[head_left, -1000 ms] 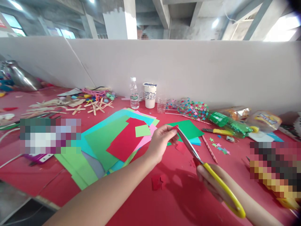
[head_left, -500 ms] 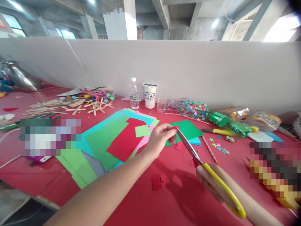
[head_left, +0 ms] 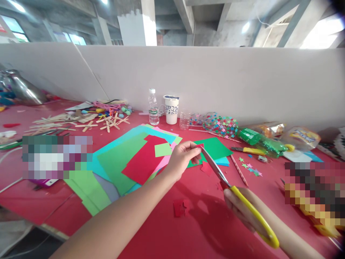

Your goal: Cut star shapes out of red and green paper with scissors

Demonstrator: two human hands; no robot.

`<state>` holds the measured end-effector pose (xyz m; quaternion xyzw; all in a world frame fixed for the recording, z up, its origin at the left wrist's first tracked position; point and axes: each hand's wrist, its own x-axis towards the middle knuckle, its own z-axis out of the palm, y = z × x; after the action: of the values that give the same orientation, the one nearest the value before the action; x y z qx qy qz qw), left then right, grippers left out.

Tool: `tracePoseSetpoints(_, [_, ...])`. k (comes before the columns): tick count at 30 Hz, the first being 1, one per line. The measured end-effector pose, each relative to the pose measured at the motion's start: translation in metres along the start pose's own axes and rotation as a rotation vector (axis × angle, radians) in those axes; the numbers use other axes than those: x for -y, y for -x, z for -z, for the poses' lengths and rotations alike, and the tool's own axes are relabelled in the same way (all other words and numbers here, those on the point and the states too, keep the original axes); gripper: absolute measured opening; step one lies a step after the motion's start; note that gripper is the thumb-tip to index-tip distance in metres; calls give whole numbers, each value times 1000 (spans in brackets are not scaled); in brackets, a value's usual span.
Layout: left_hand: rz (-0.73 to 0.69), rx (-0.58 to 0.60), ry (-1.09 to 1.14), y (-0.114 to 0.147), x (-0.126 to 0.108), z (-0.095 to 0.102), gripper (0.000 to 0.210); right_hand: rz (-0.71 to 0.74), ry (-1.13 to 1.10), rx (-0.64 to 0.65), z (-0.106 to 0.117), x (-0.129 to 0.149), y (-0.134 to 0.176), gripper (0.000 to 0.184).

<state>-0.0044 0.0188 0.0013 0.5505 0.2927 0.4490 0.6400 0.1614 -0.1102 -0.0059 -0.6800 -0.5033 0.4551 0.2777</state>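
My left hand (head_left: 185,154) pinches a small piece of red paper (head_left: 199,146), most of it hidden by the fingers. Wrapped around the yellow handles of a pair of scissors (head_left: 250,208), my right hand (head_left: 239,207) keeps the blade tips at that paper. Red scraps (head_left: 181,208) with a star-shaped cutout lie on the table below. Another red scrap (head_left: 206,168) rests under the blades. Beneath and behind my left hand are a red sheet (head_left: 144,162), a light green square (head_left: 162,150) and a dark green sheet (head_left: 215,145).
A water bottle (head_left: 153,109) and a white cup (head_left: 171,111) stand at the back. Paper stars (head_left: 249,165) lie right, near a box cutter (head_left: 249,150) and a green bottle (head_left: 272,147). Wooden sticks (head_left: 110,122) are piled at left. A metal jug (head_left: 24,88) stands far left.
The view has shifted very slightly. Both hands, the scissors and the red paper keep nearly the same position.
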Motion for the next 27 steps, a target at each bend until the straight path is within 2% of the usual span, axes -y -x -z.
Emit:
tracePoseSetpoints(12, [11,6,20,-1,1,0,13,-15,-67,35,1,-12,-7,49])
tracePoseSetpoints(27, [-3,20,-6,-1,2,2,12,-36,-70,49,4,-19,-11,54])
